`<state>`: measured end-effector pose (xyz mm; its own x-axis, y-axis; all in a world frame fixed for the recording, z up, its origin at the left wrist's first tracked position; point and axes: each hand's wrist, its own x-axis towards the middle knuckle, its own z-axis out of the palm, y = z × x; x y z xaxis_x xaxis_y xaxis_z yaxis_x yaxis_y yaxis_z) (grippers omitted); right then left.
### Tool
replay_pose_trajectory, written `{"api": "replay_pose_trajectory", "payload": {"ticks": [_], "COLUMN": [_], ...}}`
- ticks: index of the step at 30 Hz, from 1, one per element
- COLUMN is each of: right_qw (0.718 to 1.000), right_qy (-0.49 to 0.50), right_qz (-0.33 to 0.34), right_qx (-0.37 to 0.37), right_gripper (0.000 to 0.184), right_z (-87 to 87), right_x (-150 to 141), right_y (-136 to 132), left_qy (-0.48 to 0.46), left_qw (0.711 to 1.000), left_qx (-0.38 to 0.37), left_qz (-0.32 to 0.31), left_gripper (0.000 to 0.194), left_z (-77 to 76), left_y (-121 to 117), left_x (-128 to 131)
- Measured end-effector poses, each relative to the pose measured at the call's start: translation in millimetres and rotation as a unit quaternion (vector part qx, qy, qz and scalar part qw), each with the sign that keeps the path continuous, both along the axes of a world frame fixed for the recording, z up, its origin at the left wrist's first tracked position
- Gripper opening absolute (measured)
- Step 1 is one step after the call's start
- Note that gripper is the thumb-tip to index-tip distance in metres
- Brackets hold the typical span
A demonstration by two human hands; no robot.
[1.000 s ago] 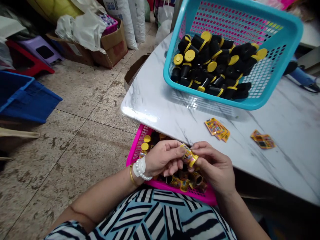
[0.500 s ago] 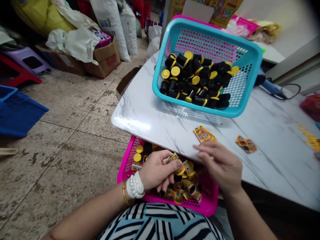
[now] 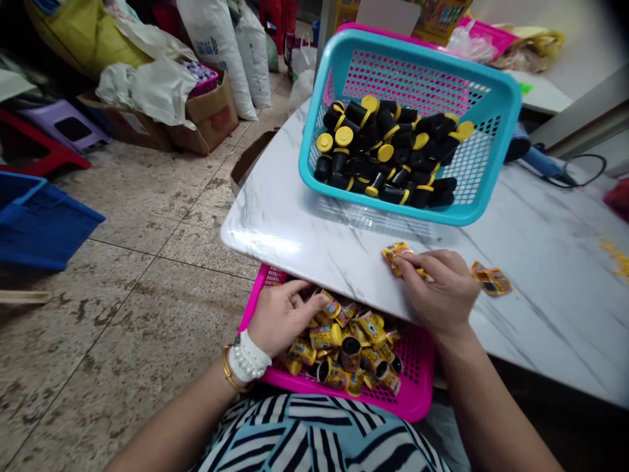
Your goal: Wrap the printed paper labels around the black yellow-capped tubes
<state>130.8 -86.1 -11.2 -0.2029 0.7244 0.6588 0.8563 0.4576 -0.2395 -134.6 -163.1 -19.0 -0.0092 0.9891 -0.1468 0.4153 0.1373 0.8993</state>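
My left hand [image 3: 285, 318] is over the left part of the pink basket [image 3: 415, 393], thumb and fingers apart; its fingertips are partly hidden. Beneath and beside it lie several small black containers in yellow printed sleeves [image 3: 325, 336], some with open ends showing. On the tabletop, my right hand [image 3: 442, 288] pinches a yellow printed label [image 3: 398, 252] at the small stack near the table's edge. Another few printed labels [image 3: 491, 278] lie right of that hand.
A turquoise basket [image 3: 388, 210] with several black, yellow-capped containers [image 3: 400, 147] stands on the marbled table [image 3: 304, 236]. A blue tool with a cord [image 3: 545, 164] lies behind at right. Blue crate [image 3: 49, 226], cardboard box [image 3: 209, 118] and white sacks [image 3: 211, 56] are on the floor at left.
My left hand has let go of the sleeved container and moved left over the pink basket. My right hand has reached the label stack and taken hold of a label.
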Motion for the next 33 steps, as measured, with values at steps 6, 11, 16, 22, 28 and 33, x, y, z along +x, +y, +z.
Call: {"api": "replay_pose_trajectory", "payload": {"ticks": [6,11,16,22,28,33], "right_qw": [0.989,0.974,0.912,0.945,0.953,0.957], "right_qy": [0.077,0.121,0.259,0.257,0.252,0.239], "right_qz": [0.129,0.188,0.138,0.044,0.051,0.077], "right_qx": [0.019,-0.023,-0.287,-0.200,-0.159,-0.146], "right_gripper": [0.031,0.040,0.010,0.028,0.026,0.022], "right_z": [18.9,16.3,17.2,14.2,9.2,8.2], "right_x": [-43,-67,-65,-71,-72,-69], "right_y": [-48,-66,-57,-52,-53,-54], "left_qy": [-0.133,-0.286,-0.216,-0.212,-0.162,-0.204], "left_qw": [0.989,0.957,0.976,0.965,0.964,0.965], "left_qx": [0.030,-0.037,-0.012,0.111,0.187,0.126], "left_qz": [0.058,0.005,-0.028,0.108,0.096,0.103], "left_gripper": [0.032,0.020,0.013,0.013,0.009,0.010], "left_z": [27.9,31.9,26.7,33.3,35.0,30.4], "left_y": [-13,4,15,10,1,5], "left_x": [10,22,19,31,38,41]}}
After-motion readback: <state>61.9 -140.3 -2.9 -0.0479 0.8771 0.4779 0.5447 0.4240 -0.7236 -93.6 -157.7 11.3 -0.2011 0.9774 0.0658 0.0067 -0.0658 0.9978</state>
